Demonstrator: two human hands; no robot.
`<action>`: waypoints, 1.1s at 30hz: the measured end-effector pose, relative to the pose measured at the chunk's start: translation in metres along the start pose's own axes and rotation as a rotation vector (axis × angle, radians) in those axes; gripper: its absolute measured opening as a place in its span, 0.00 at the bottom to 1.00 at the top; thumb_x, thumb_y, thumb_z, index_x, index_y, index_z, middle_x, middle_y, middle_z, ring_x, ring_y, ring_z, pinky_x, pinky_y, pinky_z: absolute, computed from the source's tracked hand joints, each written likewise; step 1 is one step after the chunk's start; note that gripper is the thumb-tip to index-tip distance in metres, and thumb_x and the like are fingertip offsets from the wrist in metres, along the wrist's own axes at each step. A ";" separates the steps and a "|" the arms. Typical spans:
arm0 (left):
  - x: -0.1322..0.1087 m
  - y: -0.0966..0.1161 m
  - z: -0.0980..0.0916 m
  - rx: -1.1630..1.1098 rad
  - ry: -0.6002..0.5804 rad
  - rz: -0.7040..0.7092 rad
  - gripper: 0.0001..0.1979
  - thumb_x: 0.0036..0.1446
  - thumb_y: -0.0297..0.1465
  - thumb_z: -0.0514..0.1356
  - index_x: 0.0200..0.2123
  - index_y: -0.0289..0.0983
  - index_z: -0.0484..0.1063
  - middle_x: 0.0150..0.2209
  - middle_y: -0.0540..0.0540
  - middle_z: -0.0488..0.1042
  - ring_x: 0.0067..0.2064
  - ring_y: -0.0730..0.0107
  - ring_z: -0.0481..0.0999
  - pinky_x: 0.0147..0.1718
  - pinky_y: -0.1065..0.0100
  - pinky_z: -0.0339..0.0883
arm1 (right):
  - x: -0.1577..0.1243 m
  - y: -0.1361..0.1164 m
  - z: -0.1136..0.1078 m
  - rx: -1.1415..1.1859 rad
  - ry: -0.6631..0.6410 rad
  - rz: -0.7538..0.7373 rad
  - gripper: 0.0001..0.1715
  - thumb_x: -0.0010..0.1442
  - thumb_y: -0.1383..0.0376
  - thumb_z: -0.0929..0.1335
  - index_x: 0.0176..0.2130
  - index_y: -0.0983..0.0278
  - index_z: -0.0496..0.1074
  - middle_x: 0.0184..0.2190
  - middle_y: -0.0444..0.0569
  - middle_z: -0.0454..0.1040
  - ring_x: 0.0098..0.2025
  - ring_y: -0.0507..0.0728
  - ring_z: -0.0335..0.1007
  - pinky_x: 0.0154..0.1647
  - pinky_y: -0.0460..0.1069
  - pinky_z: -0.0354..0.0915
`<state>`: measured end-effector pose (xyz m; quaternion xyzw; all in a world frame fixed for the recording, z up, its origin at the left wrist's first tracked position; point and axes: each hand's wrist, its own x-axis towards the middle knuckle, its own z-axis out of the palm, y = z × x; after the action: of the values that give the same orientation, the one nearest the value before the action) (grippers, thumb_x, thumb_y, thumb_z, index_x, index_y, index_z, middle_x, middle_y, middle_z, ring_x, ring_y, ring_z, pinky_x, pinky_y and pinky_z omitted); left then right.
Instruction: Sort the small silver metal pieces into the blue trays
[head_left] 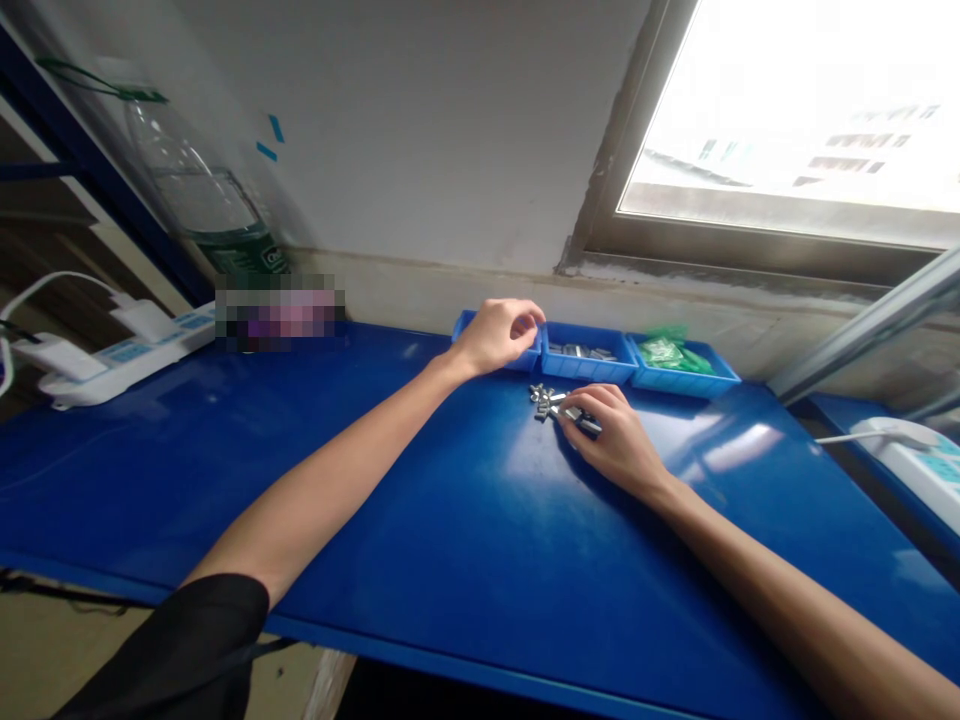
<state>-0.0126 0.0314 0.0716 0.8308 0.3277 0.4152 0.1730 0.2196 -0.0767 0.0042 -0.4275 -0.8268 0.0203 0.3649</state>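
Observation:
My left hand point(501, 336) hovers over the left blue bin point(463, 322), its fingers curled round toward the thumb. Whether a small piece sits between those fingertips is hidden. On the table in front of the bins lies a small pile of silvery metal pieces point(541, 402), some short and some longer. My right hand point(611, 435) rests at the right side of this pile, thumb and fingers closed together on a metal piece. Part of the pile is behind its fingers. The middle blue bin point(589, 367) holds several grey metal pieces.
The right blue bin point(686, 380) contains green plastic bags point(667, 352). At the left are a power strip point(127, 355) with plugs, a large clear bottle point(202, 200) and a blurred-out object point(289, 315). A wall and window point(780, 110) border the blue table point(450, 530); another power strip point(919, 460) stands right.

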 end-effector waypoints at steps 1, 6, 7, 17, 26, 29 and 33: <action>-0.001 0.003 0.000 0.003 -0.107 0.033 0.09 0.58 0.25 0.64 0.43 0.34 0.81 0.37 0.45 0.83 0.35 0.70 0.82 0.37 0.73 0.75 | 0.000 0.000 0.000 0.001 -0.001 0.000 0.06 0.65 0.67 0.70 0.42 0.58 0.77 0.43 0.51 0.80 0.50 0.65 0.71 0.53 0.61 0.70; -0.008 0.011 0.007 0.030 -0.589 0.135 0.06 0.54 0.28 0.70 0.36 0.34 0.83 0.32 0.46 0.81 0.33 0.71 0.80 0.32 0.74 0.69 | 0.000 0.000 0.000 0.006 0.005 -0.010 0.06 0.65 0.67 0.71 0.42 0.58 0.77 0.43 0.51 0.79 0.49 0.64 0.71 0.52 0.60 0.71; -0.009 0.011 0.009 0.038 -0.628 0.135 0.06 0.53 0.27 0.70 0.36 0.34 0.83 0.32 0.46 0.82 0.34 0.70 0.80 0.32 0.74 0.68 | 0.000 0.000 0.000 0.005 0.006 -0.012 0.05 0.65 0.67 0.71 0.42 0.58 0.77 0.42 0.51 0.79 0.49 0.64 0.71 0.51 0.60 0.71; -0.013 0.005 0.014 -0.021 -0.645 0.073 0.09 0.52 0.20 0.67 0.37 0.34 0.83 0.31 0.48 0.81 0.31 0.73 0.79 0.29 0.77 0.65 | 0.000 -0.001 0.000 0.010 0.005 -0.011 0.05 0.66 0.66 0.70 0.42 0.58 0.78 0.42 0.52 0.79 0.49 0.64 0.71 0.51 0.61 0.71; -0.007 0.008 0.001 0.017 -0.623 0.021 0.08 0.55 0.25 0.66 0.38 0.34 0.85 0.34 0.46 0.83 0.35 0.71 0.81 0.33 0.75 0.68 | 0.001 -0.002 -0.001 0.009 -0.002 0.001 0.05 0.66 0.66 0.70 0.42 0.58 0.77 0.43 0.52 0.79 0.49 0.64 0.71 0.52 0.61 0.71; -0.005 0.010 -0.005 0.020 -0.601 0.007 0.06 0.57 0.28 0.67 0.37 0.34 0.85 0.34 0.45 0.84 0.35 0.71 0.81 0.32 0.75 0.67 | 0.001 -0.002 -0.001 0.008 0.000 0.002 0.06 0.66 0.66 0.70 0.42 0.58 0.77 0.42 0.52 0.79 0.49 0.64 0.71 0.52 0.61 0.71; -0.002 0.006 -0.011 0.000 -0.420 -0.088 0.07 0.58 0.30 0.66 0.36 0.33 0.83 0.31 0.45 0.83 0.30 0.71 0.80 0.29 0.74 0.68 | 0.001 -0.002 -0.001 0.011 -0.002 0.003 0.06 0.66 0.66 0.70 0.42 0.57 0.77 0.42 0.51 0.80 0.50 0.65 0.71 0.53 0.61 0.71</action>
<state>-0.0200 0.0260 0.0805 0.8840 0.3205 0.2252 0.2553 0.2190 -0.0776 0.0061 -0.4268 -0.8263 0.0257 0.3666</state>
